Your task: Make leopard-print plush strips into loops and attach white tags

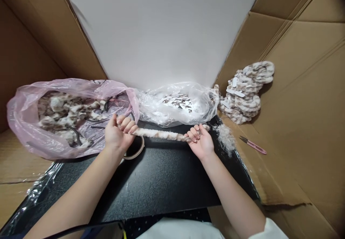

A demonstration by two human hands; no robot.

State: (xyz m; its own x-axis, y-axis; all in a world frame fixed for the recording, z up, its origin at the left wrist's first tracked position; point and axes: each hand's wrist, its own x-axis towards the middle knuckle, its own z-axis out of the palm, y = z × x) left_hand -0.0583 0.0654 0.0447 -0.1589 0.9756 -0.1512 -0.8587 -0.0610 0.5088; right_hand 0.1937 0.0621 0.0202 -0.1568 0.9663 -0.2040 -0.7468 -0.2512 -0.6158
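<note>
A long, thin white-and-brown furry strip (160, 134) stretches level between my two hands above the black table. My left hand (120, 133) is closed around its left end, and a dark cord-like end sticks out to the left of that fist. My right hand (199, 140) grips the strip near its right end, with a short furry tip showing past the fingers. Just below my left hand lies a roll of tape (138, 153), partly hidden by the hand and wrist.
A pink plastic bag (24, 124) holds furry pieces with dark cords. Beside it, a clear bag (151, 111) contains white tags. Finished-looking furry loops with tags (248, 91) are piled at right, near loose fluff (225, 138) and pink-handled snips (254, 146). Cardboard walls (304, 99) flank the black table (161, 181).
</note>
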